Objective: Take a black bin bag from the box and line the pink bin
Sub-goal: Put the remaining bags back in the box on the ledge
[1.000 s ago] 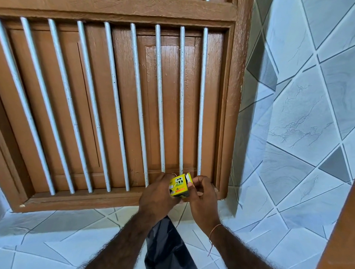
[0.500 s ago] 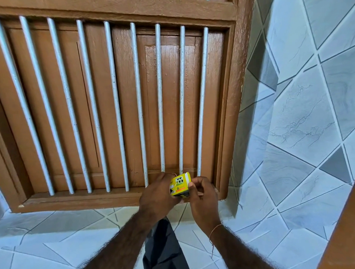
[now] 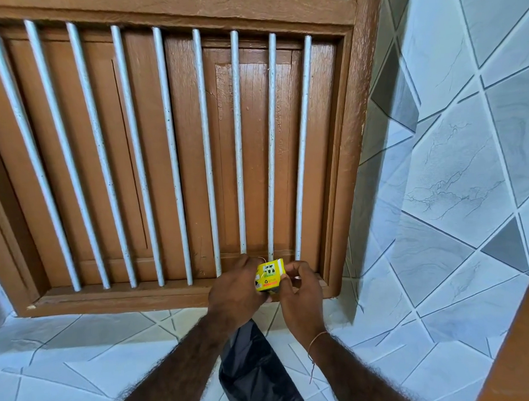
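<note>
A small yellow box (image 3: 269, 275) is held between both hands at the wooden window sill (image 3: 116, 298). My left hand (image 3: 235, 288) grips the box's left side, fingers curled round it. My right hand (image 3: 299, 284) pinches its right side with thumb and fingers. A black bin bag (image 3: 257, 371) hangs down below the hands, between my forearms; its upper end is hidden under my left hand. The pink bin is out of view.
A brown wooden window with closed shutters and several white vertical bars (image 3: 238, 141) fills the upper view. Grey-white tiled wall (image 3: 451, 178) stands to the right and below the sill. A brown wooden edge (image 3: 523, 341) crosses the bottom right corner.
The hands and box stay at the sill, almost unmoved. The hanging black bag has shifted slightly between the forearms.
</note>
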`<control>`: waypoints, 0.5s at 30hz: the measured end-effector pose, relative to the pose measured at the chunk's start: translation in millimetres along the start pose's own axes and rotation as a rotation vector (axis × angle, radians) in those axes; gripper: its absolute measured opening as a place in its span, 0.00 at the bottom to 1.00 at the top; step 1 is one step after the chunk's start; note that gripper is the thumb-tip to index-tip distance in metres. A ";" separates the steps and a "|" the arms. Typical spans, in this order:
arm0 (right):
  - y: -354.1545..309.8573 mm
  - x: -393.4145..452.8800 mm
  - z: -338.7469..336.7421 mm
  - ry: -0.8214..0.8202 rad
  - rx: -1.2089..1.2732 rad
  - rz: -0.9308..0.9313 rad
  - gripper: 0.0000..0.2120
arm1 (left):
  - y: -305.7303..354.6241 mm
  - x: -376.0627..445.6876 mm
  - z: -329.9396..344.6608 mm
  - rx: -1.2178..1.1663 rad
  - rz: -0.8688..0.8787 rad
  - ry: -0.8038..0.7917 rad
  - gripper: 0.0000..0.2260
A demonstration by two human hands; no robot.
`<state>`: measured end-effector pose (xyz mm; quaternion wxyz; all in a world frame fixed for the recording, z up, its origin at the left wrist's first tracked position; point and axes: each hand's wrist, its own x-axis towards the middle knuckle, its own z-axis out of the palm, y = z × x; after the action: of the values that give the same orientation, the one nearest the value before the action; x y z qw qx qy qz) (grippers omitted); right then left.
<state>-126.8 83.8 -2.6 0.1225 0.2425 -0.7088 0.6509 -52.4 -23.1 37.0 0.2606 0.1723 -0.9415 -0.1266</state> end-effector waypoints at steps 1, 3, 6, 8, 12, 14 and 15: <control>-1.4 0.5 -0.6 -0.004 0.005 0.000 0.07 | -0.4 0.0 0.1 0.003 0.003 0.004 0.31; -1.7 2.2 0.0 -0.018 -0.002 -0.002 0.06 | -1.5 0.2 0.2 0.006 0.004 0.011 0.31; 1.7 1.7 3.5 -0.044 -0.017 -0.032 0.04 | -2.1 2.1 0.3 0.012 0.012 0.033 0.30; 6.7 -1.0 8.0 -0.079 0.002 -0.021 0.06 | -2.1 3.3 -0.4 0.012 0.008 0.044 0.29; 7.9 -2.6 15.3 -0.073 0.163 0.140 0.07 | -3.9 2.9 1.4 0.007 -0.021 0.025 0.28; 3.9 2.0 15.2 -0.077 0.288 0.260 0.06 | -6.1 1.9 4.8 -0.017 -0.034 -0.004 0.28; 3.1 5.1 14.7 -0.082 0.323 0.306 0.06 | -7.0 1.8 5.4 -0.031 -0.040 -0.017 0.29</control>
<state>-130.6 68.5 -4.5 -0.0472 0.1749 -0.6282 0.7567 -54.9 -29.3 31.0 0.2525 0.1858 -0.9380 -0.1476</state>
